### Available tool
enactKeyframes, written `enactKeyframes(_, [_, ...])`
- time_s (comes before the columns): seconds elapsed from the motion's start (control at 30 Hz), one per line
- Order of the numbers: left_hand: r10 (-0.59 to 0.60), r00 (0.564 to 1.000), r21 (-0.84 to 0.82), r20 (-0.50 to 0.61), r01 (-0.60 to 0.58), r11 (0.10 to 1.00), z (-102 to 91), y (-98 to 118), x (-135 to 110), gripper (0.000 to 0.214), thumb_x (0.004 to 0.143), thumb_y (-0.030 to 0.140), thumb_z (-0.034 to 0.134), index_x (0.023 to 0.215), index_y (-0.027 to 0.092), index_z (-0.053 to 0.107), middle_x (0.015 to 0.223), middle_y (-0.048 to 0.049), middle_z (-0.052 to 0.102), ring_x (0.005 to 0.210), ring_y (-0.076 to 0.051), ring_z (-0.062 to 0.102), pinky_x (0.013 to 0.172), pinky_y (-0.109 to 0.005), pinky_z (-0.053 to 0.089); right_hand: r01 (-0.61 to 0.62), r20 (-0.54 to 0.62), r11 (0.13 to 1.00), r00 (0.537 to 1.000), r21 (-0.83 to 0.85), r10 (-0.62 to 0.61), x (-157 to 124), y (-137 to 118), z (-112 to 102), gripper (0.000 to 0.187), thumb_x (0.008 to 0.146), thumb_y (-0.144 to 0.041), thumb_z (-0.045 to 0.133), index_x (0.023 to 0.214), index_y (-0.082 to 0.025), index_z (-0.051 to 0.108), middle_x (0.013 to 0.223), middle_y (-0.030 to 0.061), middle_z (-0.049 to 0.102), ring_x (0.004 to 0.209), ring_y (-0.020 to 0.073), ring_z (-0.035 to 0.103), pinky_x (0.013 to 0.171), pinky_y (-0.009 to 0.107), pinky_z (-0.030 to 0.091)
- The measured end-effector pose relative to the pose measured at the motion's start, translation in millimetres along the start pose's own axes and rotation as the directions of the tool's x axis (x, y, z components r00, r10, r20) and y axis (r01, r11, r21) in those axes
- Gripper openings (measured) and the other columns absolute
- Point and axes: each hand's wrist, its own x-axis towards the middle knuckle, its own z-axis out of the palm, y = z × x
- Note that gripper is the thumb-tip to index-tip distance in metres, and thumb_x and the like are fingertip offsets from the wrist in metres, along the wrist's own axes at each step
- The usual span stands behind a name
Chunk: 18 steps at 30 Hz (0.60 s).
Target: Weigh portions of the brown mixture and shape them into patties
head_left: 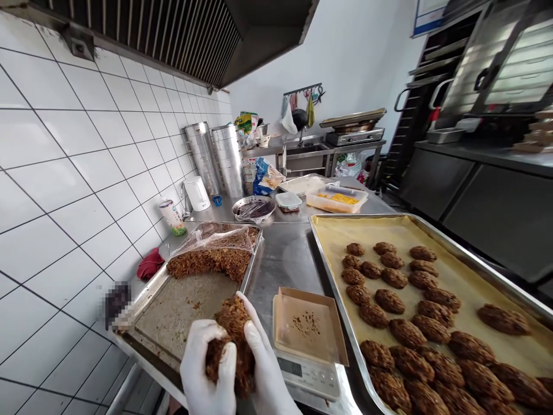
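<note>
Both of my hands wear white gloves and press around one lump of brown, crumbly filling (pixel 234 323) in front of me. My left hand (pixel 203 369) wraps its near left side, thumb across the front. On the right side, my right hand (pixel 268 363) cups it with the thumb on top. Below and behind the lump lies a metal tray (pixel 173 317) with a mass of the same filling (pixel 207 262) at its far end, partly under plastic wrap (pixel 216 239). To the right, a kitchen scale (pixel 309 377) bears a crumb-strewn square of brown paper (pixel 305 320).
A large baking tray (pixel 322 242) at the right holds several shaped brown lumps (pixel 408 332) on yellowish paper. Further back stand a wrapped bowl (pixel 254 208), a tub with yellow pieces (pixel 337 199) and tall metal cylinders (pixel 227 161). A range hood (pixel 173 40) hangs overhead.
</note>
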Motion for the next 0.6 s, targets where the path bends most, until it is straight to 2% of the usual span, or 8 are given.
enactKeyframes(0.07, [0.049, 0.996, 0.051, 0.075, -0.053, 0.997, 3.6, 2.3, -7.4, 0.006, 0.089, 0.028, 0.061, 0.091, 0.022, 0.062, 0.091, -0.0054, 0.059, 0.083, -0.022, 0.059, 0.076, -0.034, 0.049, 0.013, 0.008, 0.997, 1.000, -0.070, -0.012, -1.3, 4.0, -4.4, 0.055, 0.073, -0.040, 0.085, 0.125, -0.028, 0.069, 0.125, 0.0049, 0.075, 0.119, 0.0252, 0.065, 0.106, 0.039, 0.047])
enactKeyframes(0.13, [0.089, 0.993, 0.136, 0.075, -0.099, 0.986, 5.4, 2.6, -11.3, 0.007, 0.089, 0.025, 0.061, 0.096, 0.022, 0.062, 0.093, -0.0063, 0.058, 0.085, -0.022, 0.060, 0.078, -0.036, 0.050, 0.006, -0.008, 0.997, 1.000, -0.072, -0.007, 0.4, 8.0, -5.6, 0.051, 0.071, -0.036, 0.087, 0.118, -0.025, 0.072, 0.116, 0.0051, 0.078, 0.111, 0.0248, 0.068, 0.102, 0.038, 0.049])
enactKeyframes(0.2, [0.096, 0.985, 0.197, 0.145, -0.124, 0.973, 4.8, 3.3, -9.0, 0.008, 0.089, 0.023, 0.062, 0.097, 0.022, 0.062, 0.093, -0.0069, 0.059, 0.086, -0.023, 0.061, 0.079, -0.037, 0.051, -0.024, -0.043, 1.000, 0.999, -0.008, 0.024, 1.3, 10.6, -4.7, 0.042, 0.071, -0.035, 0.087, 0.110, -0.024, 0.075, 0.106, 0.0030, 0.080, 0.103, 0.0229, 0.070, 0.100, 0.036, 0.051])
enactKeyframes(0.27, [0.045, 0.959, 0.210, 0.281, -0.107, 0.972, 0.9, 6.7, 0.5, 0.015, 0.087, 0.026, 0.066, 0.102, 0.022, 0.063, 0.102, -0.0099, 0.061, 0.096, -0.026, 0.063, 0.083, -0.040, 0.053, -0.104, -0.049, 0.989, 0.993, 0.110, 0.109, -0.4, 11.0, -3.1, 0.039, 0.074, -0.042, 0.083, 0.108, -0.023, 0.075, 0.099, 0.0027, 0.080, 0.097, 0.0230, 0.072, 0.096, 0.037, 0.053])
enactKeyframes(0.33, [-0.027, 0.925, 0.184, 0.378, -0.047, 0.982, -6.9, 11.4, 14.3, 0.031, 0.086, 0.028, 0.068, 0.115, 0.023, 0.063, 0.124, -0.0144, 0.060, 0.117, -0.032, 0.059, 0.095, -0.047, 0.052, -0.182, -0.036, 0.958, 0.980, 0.221, 0.194, -2.9, 9.4, -2.9, 0.046, 0.080, -0.054, 0.074, 0.113, -0.022, 0.074, 0.103, 0.0051, 0.080, 0.100, 0.0252, 0.072, 0.093, 0.038, 0.056])
enactKeyframes(0.43, [-0.114, 0.913, 0.130, 0.391, 0.068, 0.989, -21.9, 10.9, 28.9, 0.052, 0.088, 0.031, 0.066, 0.138, 0.026, 0.054, 0.148, -0.0144, 0.047, 0.141, -0.035, 0.042, 0.114, -0.057, 0.037, -0.191, -0.052, 0.941, 0.976, 0.279, 0.213, -2.3, 7.1, -8.9, 0.046, 0.085, -0.057, 0.066, 0.114, -0.023, 0.075, 0.113, 0.0059, 0.079, 0.109, 0.0271, 0.070, 0.094, 0.038, 0.056])
enactKeyframes(0.53, [-0.253, 0.887, 0.137, 0.386, 0.216, 0.967, -26.9, -3.5, 20.1, 0.057, 0.088, 0.035, 0.067, 0.143, 0.028, 0.053, 0.152, -0.0116, 0.048, 0.144, -0.035, 0.039, 0.120, -0.059, 0.028, -0.134, -0.086, 0.955, 0.983, 0.263, 0.161, 0.2, 9.7, -22.6, 0.042, 0.082, -0.056, 0.070, 0.110, -0.025, 0.077, 0.113, 0.0045, 0.080, 0.115, 0.0277, 0.068, 0.099, 0.040, 0.055])
enactKeyframes(0.6, [-0.374, 0.857, 0.086, 0.355, 0.368, 0.926, -20.7, -14.7, 2.3, 0.059, 0.088, 0.040, 0.067, 0.143, 0.025, 0.053, 0.150, -0.0120, 0.052, 0.143, -0.035, 0.042, 0.120, -0.057, 0.030, -0.083, -0.090, 0.973, 0.990, 0.218, 0.104, -1.9, 13.9, -30.5, 0.047, 0.075, -0.060, 0.076, 0.112, -0.031, 0.076, 0.118, 0.0024, 0.078, 0.122, 0.0277, 0.065, 0.102, 0.041, 0.053])
